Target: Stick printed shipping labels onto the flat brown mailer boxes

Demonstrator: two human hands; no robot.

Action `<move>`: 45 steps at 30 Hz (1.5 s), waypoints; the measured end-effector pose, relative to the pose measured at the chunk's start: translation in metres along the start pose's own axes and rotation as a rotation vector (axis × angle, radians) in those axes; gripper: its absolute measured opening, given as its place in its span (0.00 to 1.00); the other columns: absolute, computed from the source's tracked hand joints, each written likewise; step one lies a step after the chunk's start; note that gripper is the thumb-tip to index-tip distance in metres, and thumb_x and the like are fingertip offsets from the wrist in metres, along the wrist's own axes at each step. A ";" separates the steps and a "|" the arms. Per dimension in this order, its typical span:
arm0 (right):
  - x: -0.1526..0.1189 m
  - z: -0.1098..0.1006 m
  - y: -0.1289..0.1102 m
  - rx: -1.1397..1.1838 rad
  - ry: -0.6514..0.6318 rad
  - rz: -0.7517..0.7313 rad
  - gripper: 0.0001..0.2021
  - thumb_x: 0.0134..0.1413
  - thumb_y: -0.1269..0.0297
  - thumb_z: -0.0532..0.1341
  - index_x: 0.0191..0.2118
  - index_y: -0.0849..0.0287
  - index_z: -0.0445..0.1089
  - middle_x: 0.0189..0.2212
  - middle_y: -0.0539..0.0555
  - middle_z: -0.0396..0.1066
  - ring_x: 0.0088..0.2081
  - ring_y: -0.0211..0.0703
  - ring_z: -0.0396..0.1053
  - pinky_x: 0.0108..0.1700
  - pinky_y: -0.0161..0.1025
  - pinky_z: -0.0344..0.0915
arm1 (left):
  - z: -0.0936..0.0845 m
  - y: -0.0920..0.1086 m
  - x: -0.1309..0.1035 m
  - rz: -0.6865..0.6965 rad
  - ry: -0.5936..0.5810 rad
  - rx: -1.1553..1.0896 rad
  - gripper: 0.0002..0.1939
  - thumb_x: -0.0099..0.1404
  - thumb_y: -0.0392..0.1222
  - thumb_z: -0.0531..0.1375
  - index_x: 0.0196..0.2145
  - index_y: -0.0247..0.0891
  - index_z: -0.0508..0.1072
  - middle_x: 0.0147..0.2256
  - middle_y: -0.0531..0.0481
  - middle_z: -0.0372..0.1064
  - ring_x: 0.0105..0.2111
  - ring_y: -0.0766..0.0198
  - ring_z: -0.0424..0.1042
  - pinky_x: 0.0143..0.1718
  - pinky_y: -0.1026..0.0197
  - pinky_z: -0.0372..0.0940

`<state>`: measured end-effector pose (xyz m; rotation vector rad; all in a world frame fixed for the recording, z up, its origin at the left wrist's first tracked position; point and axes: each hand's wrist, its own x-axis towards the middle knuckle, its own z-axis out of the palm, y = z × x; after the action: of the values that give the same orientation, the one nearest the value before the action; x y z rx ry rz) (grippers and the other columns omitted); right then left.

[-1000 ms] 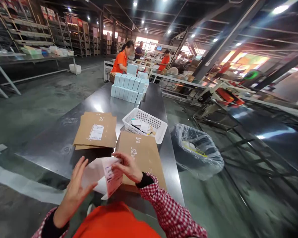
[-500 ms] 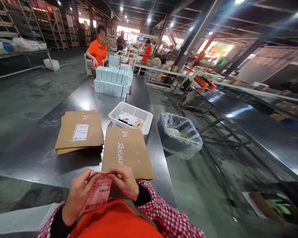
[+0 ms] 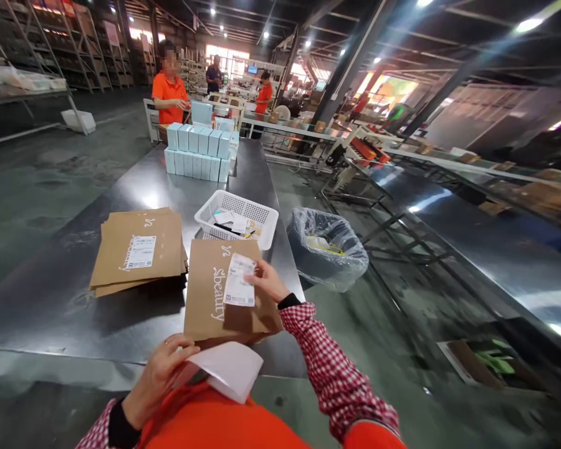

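Observation:
A white printed shipping label (image 3: 239,282) lies on or just over the brown "Sbeauty" cardboard mailer (image 3: 203,293) in front of me. My right hand (image 3: 267,282) pinches the label at its right edge; whether the label touches the cardboard all over, I cannot tell. Close to my body, my left hand (image 3: 163,369) is closed on a curling sheet of white backing paper (image 3: 231,368), beside the mailer's near left corner. To the left, a stack of similar flat mailers (image 3: 112,246) has a label (image 3: 141,252) on its top piece.
Behind the mailer stands a white perforated basket (image 3: 271,227) with papers and a yellow pen. Rows of light-blue boxes (image 3: 199,165) are stacked farther along the metal table (image 3: 144,327). A bin lined with clear plastic (image 3: 327,262) stands at right. A co-worker (image 3: 168,93) stands beyond the boxes.
The label, held in both hands near my body before, is now off its backing and over the mailer in my right hand. The backing stays in my left hand. The view has shifted slightly.

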<state>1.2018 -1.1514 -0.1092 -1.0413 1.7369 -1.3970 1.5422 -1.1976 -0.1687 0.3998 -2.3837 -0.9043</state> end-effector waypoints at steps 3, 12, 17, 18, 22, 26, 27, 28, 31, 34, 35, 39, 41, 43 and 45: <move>0.010 0.013 0.015 -0.279 -0.232 0.063 0.25 0.39 0.69 0.66 0.47 0.64 0.65 0.38 0.56 0.73 0.35 0.43 0.71 0.40 0.42 0.68 | 0.013 -0.002 0.007 0.043 -0.047 -0.004 0.14 0.69 0.40 0.51 0.43 0.45 0.76 0.50 0.45 0.71 0.55 0.57 0.66 0.56 0.53 0.62; 0.004 0.031 0.013 -1.009 -0.102 -0.080 0.45 0.44 0.57 0.68 0.65 0.65 0.49 0.61 0.69 0.55 0.58 0.64 0.58 0.57 0.56 0.56 | 0.026 -0.016 0.003 -0.090 -0.174 -0.048 0.14 0.69 0.40 0.50 0.42 0.45 0.76 0.53 0.46 0.69 0.58 0.56 0.62 0.61 0.46 0.54; -0.008 0.058 0.029 -0.982 -0.134 -0.322 0.35 0.51 0.51 0.62 0.62 0.57 0.56 0.64 0.60 0.53 0.65 0.61 0.46 0.65 0.59 0.38 | 0.023 -0.013 0.008 -0.143 -0.181 -0.069 0.13 0.69 0.41 0.51 0.40 0.44 0.77 0.52 0.46 0.70 0.58 0.56 0.63 0.61 0.47 0.55; -0.008 0.060 0.034 -0.946 -0.160 -0.333 0.30 0.54 0.52 0.60 0.61 0.55 0.58 0.63 0.58 0.55 0.65 0.58 0.48 0.65 0.57 0.38 | 0.022 -0.012 0.008 -0.148 -0.183 -0.072 0.13 0.69 0.41 0.51 0.41 0.44 0.76 0.52 0.46 0.70 0.58 0.56 0.63 0.61 0.46 0.55; -0.008 0.029 0.050 -0.942 0.144 -0.032 0.25 0.59 0.57 0.54 0.60 0.61 0.60 0.62 0.65 0.54 0.64 0.60 0.48 0.63 0.60 0.41 | 0.022 -0.011 -0.001 -0.209 -0.145 -0.085 0.15 0.70 0.43 0.49 0.43 0.44 0.76 0.57 0.45 0.65 0.60 0.56 0.59 0.62 0.47 0.54; -0.028 -0.010 0.060 -0.874 0.271 0.149 0.20 0.54 0.63 0.52 0.51 0.68 0.67 0.52 0.70 0.65 0.56 0.57 0.61 0.58 0.54 0.56 | 0.029 -0.009 -0.018 -0.324 -0.062 -0.070 0.18 0.69 0.47 0.49 0.41 0.42 0.77 0.67 0.46 0.41 0.66 0.50 0.44 0.62 0.42 0.50; -0.036 -0.014 0.061 -0.832 0.252 0.130 0.19 0.53 0.64 0.53 0.48 0.66 0.69 0.49 0.68 0.68 0.54 0.56 0.64 0.58 0.52 0.57 | 0.031 -0.008 -0.020 -0.321 -0.069 -0.080 0.19 0.70 0.48 0.48 0.40 0.41 0.78 0.68 0.46 0.39 0.66 0.49 0.41 0.63 0.39 0.48; -0.043 -0.017 0.061 -0.784 0.255 0.113 0.17 0.51 0.64 0.54 0.45 0.64 0.71 0.48 0.67 0.69 0.53 0.56 0.65 0.57 0.52 0.58 | 0.033 -0.007 -0.020 -0.316 -0.079 -0.094 0.19 0.70 0.48 0.48 0.40 0.41 0.78 0.68 0.47 0.39 0.67 0.48 0.38 0.62 0.38 0.46; -0.060 -0.023 0.049 -0.543 0.295 0.096 0.20 0.47 0.60 0.56 0.47 0.61 0.70 0.46 0.65 0.70 0.50 0.58 0.67 0.54 0.55 0.62 | 0.035 0.000 -0.013 -0.325 -0.068 -0.167 0.21 0.70 0.50 0.47 0.40 0.41 0.77 0.66 0.46 0.45 0.67 0.50 0.35 0.63 0.38 0.45; -0.061 -0.030 0.024 -0.141 0.250 0.126 0.27 0.48 0.55 0.58 0.54 0.58 0.64 0.44 0.61 0.72 0.42 0.54 0.72 0.46 0.52 0.68 | 0.027 0.008 -0.002 -0.344 -0.044 -0.283 0.23 0.69 0.54 0.47 0.40 0.41 0.77 0.64 0.43 0.52 0.65 0.50 0.47 0.62 0.43 0.51; -0.056 -0.029 0.013 -0.016 0.238 0.130 0.28 0.47 0.54 0.59 0.55 0.56 0.62 0.45 0.61 0.73 0.41 0.52 0.73 0.45 0.51 0.69 | 0.022 0.010 -0.001 -0.344 -0.020 -0.310 0.22 0.69 0.55 0.47 0.40 0.41 0.77 0.63 0.42 0.54 0.64 0.51 0.51 0.61 0.45 0.53; -0.011 0.008 -0.030 0.221 0.203 0.053 0.31 0.45 0.56 0.62 0.56 0.58 0.61 0.51 0.62 0.69 0.46 0.50 0.71 0.52 0.50 0.66 | -0.015 0.016 -0.004 -0.342 0.241 -0.293 0.18 0.69 0.50 0.50 0.40 0.40 0.76 0.57 0.42 0.64 0.59 0.53 0.62 0.58 0.51 0.61; 0.020 0.041 -0.051 0.187 0.173 0.046 0.34 0.46 0.55 0.61 0.59 0.64 0.57 0.55 0.65 0.65 0.51 0.52 0.67 0.56 0.52 0.62 | -0.039 0.020 -0.005 -0.307 0.371 -0.239 0.15 0.69 0.47 0.51 0.39 0.39 0.76 0.51 0.43 0.70 0.54 0.55 0.67 0.55 0.53 0.64; 0.041 0.075 -0.068 0.102 0.148 0.040 0.39 0.49 0.53 0.60 0.63 0.67 0.51 0.60 0.67 0.56 0.58 0.53 0.60 0.60 0.52 0.57 | -0.062 0.026 -0.002 -0.265 0.460 -0.185 0.15 0.68 0.45 0.52 0.37 0.39 0.76 0.46 0.44 0.74 0.51 0.55 0.70 0.52 0.54 0.66; 0.040 0.105 -0.077 0.103 -0.083 -0.011 0.43 0.50 0.50 0.61 0.65 0.65 0.45 0.63 0.67 0.51 0.61 0.51 0.56 0.61 0.49 0.55 | -0.081 0.034 0.004 -0.281 0.515 -0.137 0.14 0.68 0.44 0.52 0.36 0.38 0.76 0.44 0.44 0.75 0.48 0.57 0.72 0.49 0.57 0.67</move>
<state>1.2882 -1.2420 -0.0559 -1.0390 1.5848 -1.4146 1.5842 -1.2168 -0.0938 0.8191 -1.8128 -0.9432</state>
